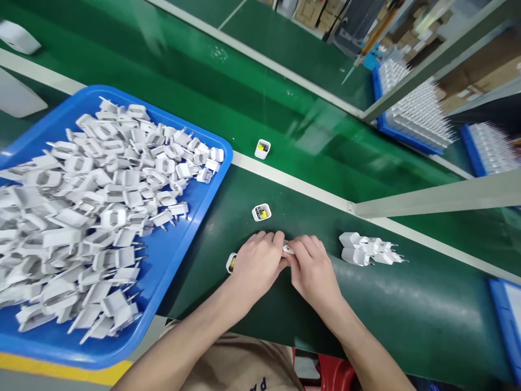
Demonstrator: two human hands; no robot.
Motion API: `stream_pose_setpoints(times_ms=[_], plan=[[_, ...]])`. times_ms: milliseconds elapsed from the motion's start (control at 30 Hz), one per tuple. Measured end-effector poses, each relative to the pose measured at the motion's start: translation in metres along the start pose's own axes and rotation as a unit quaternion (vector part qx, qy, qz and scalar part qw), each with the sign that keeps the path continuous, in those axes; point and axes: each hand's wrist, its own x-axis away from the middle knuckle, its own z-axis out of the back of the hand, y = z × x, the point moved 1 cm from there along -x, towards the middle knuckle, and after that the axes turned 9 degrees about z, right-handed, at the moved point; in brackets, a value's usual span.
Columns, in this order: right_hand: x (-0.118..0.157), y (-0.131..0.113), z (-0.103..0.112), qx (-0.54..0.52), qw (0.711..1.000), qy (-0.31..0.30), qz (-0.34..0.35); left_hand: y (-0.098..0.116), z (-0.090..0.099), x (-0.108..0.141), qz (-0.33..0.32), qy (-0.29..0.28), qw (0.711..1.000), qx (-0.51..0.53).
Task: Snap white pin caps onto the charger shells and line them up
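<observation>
My left hand (pixel 260 260) and my right hand (pixel 310 266) meet over the green bench, fingers closed around a small white charger piece (pixel 288 249). Only its end shows between the fingertips; the fingers hide most of it. Beside my left hand, partly covered by it, lies an open white charger housing (pixel 230 263) with yellow inside. Just beyond the hands sits another open charger housing (pixel 261 212), yellow and dark parts visible in it. Right of my right hand stands a tight group of several white plug chargers (pixel 368 248), their pins pointing right.
At left, a large blue tray (pixel 195 217) holds a heap of loose white plug casings (pixel 114 179). A pale rail (pixel 293 182) crosses behind the bench; one open housing (pixel 262 149) lies past it. Frame posts (pixel 439 194) rise at right. Blue trays (pixel 504 326) stand farther right.
</observation>
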Motion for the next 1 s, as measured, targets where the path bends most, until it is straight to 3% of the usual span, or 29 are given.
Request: stream_pose_setpoints(times_ms=[100, 200, 267, 333, 400, 500, 600, 700, 800, 1000], plan=[[0.008, 0.012, 0.011, 0.059, 0.998, -0.012, 0.005, -0.01, 0.02, 0.018, -0.032, 0.057, 0.998, 0.016], [0.025, 0.031, 0.035, 0.185, 0.983, -0.007, 0.001, -0.037, 0.036, 0.049, -0.044, 0.136, 0.989, 0.045], [0.032, 0.04, 0.054, 0.265, 0.964, 0.017, -0.019, -0.057, 0.033, 0.069, -0.028, 0.158, 0.986, 0.041], [0.025, 0.043, 0.069, 0.276, 0.959, 0.049, -0.041, -0.072, 0.021, 0.082, -0.009, 0.164, 0.986, 0.025], [-0.004, 0.042, 0.074, 0.192, 0.978, 0.055, -0.065, -0.079, 0.005, 0.086, 0.007, 0.176, 0.984, 0.038], [-0.078, 0.041, 0.06, 0.067, 0.992, 0.02, -0.103, -0.08, -0.01, 0.086, 0.016, 0.211, 0.975, 0.073], [-0.154, 0.049, 0.036, 0.059, 0.992, 0.006, -0.113, -0.081, -0.01, 0.087, 0.004, 0.23, 0.97, 0.081], [-0.189, 0.056, 0.018, 0.046, 0.992, -0.021, -0.116, -0.084, -0.007, 0.092, -0.001, 0.231, 0.969, 0.085], [-0.172, 0.053, 0.009, 0.035, 0.993, -0.04, -0.103, -0.085, -0.007, 0.094, 0.014, 0.225, 0.969, 0.097], [-0.082, 0.044, 0.011, -0.01, 0.996, -0.066, -0.066, -0.085, -0.008, 0.089, 0.035, 0.187, 0.979, 0.079]])
